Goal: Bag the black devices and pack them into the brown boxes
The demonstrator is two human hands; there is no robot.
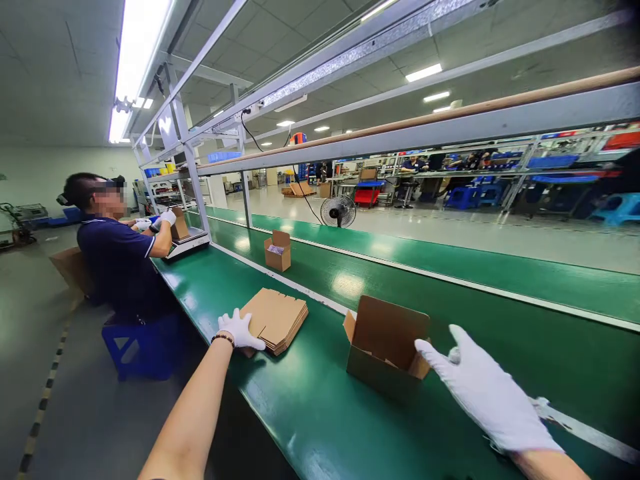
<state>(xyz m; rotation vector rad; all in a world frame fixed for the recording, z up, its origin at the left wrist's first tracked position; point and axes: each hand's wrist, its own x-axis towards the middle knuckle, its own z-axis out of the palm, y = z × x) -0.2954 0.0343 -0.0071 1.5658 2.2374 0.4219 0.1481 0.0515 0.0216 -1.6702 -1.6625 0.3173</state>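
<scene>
My left hand (pixel 239 331), in a white glove with a beaded bracelet at the wrist, lies with spread fingers on the near left edge of a stack of flat cardboard box blanks (pixel 279 312). To the right stands an open cardboard box (pixel 383 363), its lid raised and side flaps up; its inside is mostly in shadow. My right hand (pixel 480 383), also white-gloved, is beside the box's right end with thumb and forefinger apart. The forefinger tip overlaps the right flap; whether it touches I cannot tell.
On the green conveyor belt (pixel 330 270) stands a small open box (pixel 278 251) with purplish contents. A co-worker (pixel 117 260) sits at the left, gloved hands at a box (pixel 179 225) on a scale (pixel 187 245). Metal rails (pixel 400 130) cross above, and a fan (pixel 339 211) stands beyond.
</scene>
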